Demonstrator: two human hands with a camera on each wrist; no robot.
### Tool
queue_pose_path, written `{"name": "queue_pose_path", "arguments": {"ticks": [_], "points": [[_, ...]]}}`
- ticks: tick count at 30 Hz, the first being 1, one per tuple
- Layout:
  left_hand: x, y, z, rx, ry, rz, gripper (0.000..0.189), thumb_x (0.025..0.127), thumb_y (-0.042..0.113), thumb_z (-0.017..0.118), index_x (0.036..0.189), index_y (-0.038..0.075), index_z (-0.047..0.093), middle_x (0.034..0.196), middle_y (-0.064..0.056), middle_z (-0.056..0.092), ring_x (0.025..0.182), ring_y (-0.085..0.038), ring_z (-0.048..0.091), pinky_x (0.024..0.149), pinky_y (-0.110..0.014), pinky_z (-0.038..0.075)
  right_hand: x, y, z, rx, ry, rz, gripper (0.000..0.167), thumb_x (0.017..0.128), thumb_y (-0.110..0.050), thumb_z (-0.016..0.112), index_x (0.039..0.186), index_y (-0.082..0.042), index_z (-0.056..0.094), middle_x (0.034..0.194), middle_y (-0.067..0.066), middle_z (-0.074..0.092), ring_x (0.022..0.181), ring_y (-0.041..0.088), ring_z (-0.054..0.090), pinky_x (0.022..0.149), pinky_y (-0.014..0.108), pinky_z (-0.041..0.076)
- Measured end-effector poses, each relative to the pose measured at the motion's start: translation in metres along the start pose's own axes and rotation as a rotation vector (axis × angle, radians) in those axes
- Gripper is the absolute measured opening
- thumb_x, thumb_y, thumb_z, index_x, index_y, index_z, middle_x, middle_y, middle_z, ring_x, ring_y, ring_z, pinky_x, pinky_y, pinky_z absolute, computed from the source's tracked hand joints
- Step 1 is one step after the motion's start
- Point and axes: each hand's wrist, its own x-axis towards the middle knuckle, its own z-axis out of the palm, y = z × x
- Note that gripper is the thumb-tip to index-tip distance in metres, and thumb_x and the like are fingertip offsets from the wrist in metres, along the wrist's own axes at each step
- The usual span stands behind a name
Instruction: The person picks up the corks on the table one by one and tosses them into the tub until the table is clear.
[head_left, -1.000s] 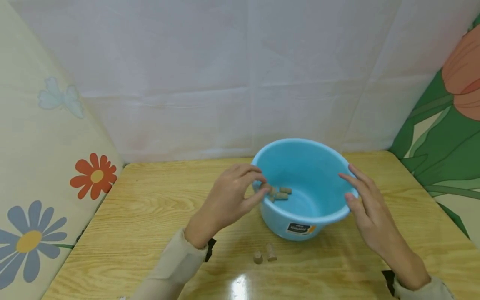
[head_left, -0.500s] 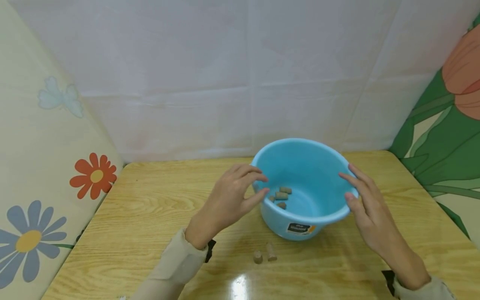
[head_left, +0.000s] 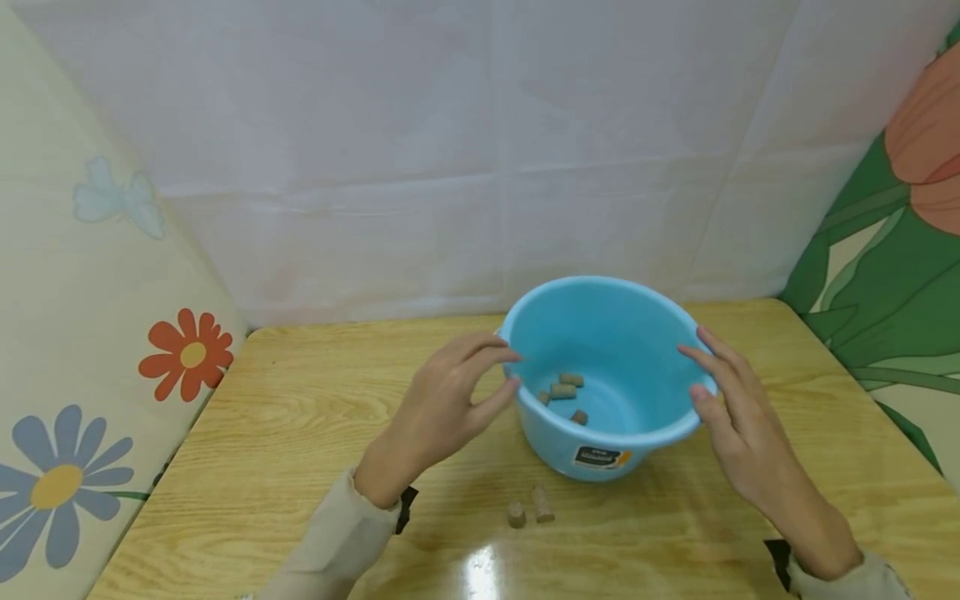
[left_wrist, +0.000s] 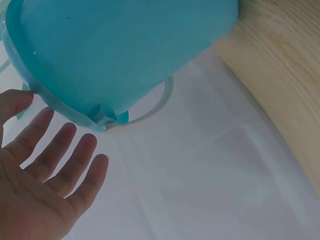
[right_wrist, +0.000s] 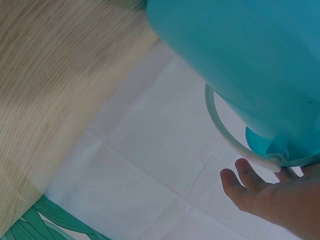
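My left hand (head_left: 442,400) hovers just beside the left rim of the blue bucket (head_left: 600,454), fingers relaxed and spread, holding nothing. My right hand (head_left: 731,417) lies with straight fingers against the right rim, steadying it rather than gripping. The two hands stand apart, one on each side of the bucket.

I judge the main risk to be the bucket itself: it looks like light plastic, and a push from my right hand with nothing opposite could slide or tip it on the glossy tabletop (head_left: 285,417). My left sleeve could also brush the two corks on the tabletop (head_left: 528,508) lying just in front of the bucket; being round, they may roll away toward the near edge.

The bucket stands upright near the middle of the tabletop, sky blue, with a thin handle folded down and a small label (head_left: 602,457) on its near wall. Four small brown corks in the bucket (head_left: 564,392) lie on its floor.
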Motion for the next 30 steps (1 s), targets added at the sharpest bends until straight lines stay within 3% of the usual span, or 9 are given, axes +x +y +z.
{"name": "queue_pose_path", "arguments": {"ticks": [10, 22, 30], "points": [[-0.011, -0.005, -0.005, 0.013, -0.009, -0.048, 0.031, 0.090, 0.021, 0.073, 0.119, 0.009, 0.068, 0.119, -0.005, 0.069, 0.113, -0.018, 0.065, 0.097, -0.032, 0.055, 0.000, 0.000, 0.000, -0.003, 0.000, 0.006, 0.044, 0.102, -0.010, 0.045, 0.145, -0.011, 0.049, 0.162, 0.011, 0.027, 0.147, 0.000, 0.019, 0.113, 0.068, 0.019], [-0.026, -0.009, -0.002, 0.030, -0.051, -0.082, 0.023, 0.090, 0.021, 0.073, 0.110, 0.011, 0.071, 0.112, -0.004, 0.072, 0.105, -0.019, 0.068, 0.090, -0.034, 0.058, 0.000, -0.001, -0.001, 0.000, -0.003, 0.004, 0.044, 0.102, -0.009, 0.045, 0.145, -0.010, 0.049, 0.162, 0.010, 0.027, 0.147, 0.000, 0.019, 0.113, 0.070, 0.018], [-0.034, -0.010, 0.004, 0.025, -0.098, -0.083, 0.024, 0.090, 0.023, 0.073, 0.110, 0.011, 0.071, 0.110, -0.002, 0.072, 0.101, -0.017, 0.069, 0.087, -0.031, 0.058, 0.000, -0.001, 0.000, -0.006, 0.003, -0.005, 0.044, 0.101, -0.009, 0.045, 0.145, -0.010, 0.049, 0.162, 0.007, 0.027, 0.147, 0.000, 0.020, 0.116, 0.061, 0.019]]}}
